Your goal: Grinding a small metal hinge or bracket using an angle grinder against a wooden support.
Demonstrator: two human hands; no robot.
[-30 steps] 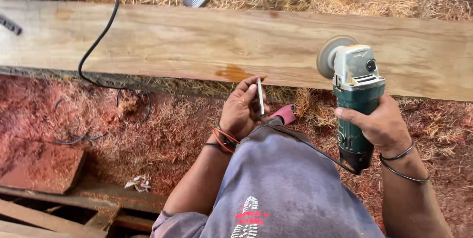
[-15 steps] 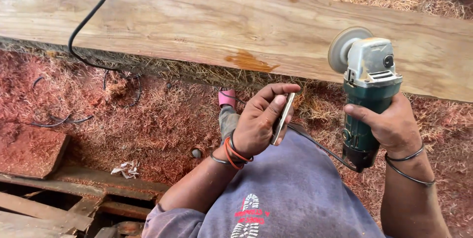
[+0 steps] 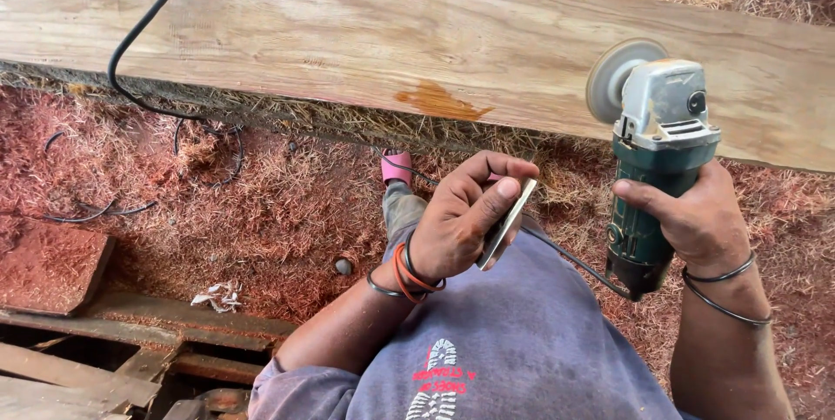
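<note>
My right hand [image 3: 696,216] grips a green and grey angle grinder [image 3: 657,155] by its body, disc end up against the near edge of a long pale wooden plank [image 3: 348,33]. The grinder's round sanding disc [image 3: 613,76] faces left. My left hand [image 3: 461,216] holds a thin flat phone-like object [image 3: 507,224] edge-on in front of my chest, thumb along its side. Orange and black bands circle my left wrist, thin bangles my right. The grinder's cord [image 3: 570,255] runs from its base toward my body.
A black cable [image 3: 143,29] crosses the plank's left part and drops into reddish sawdust [image 3: 217,203] covering the ground. A pink sandal [image 3: 397,168] shows below the plank. Dark timber pieces [image 3: 104,359] lie at the lower left, with a red slab [image 3: 48,263].
My left hand has risen and turned the flat object toward me. The view has shifted left and closer to the plank; the grinder stays upright in my right hand.
</note>
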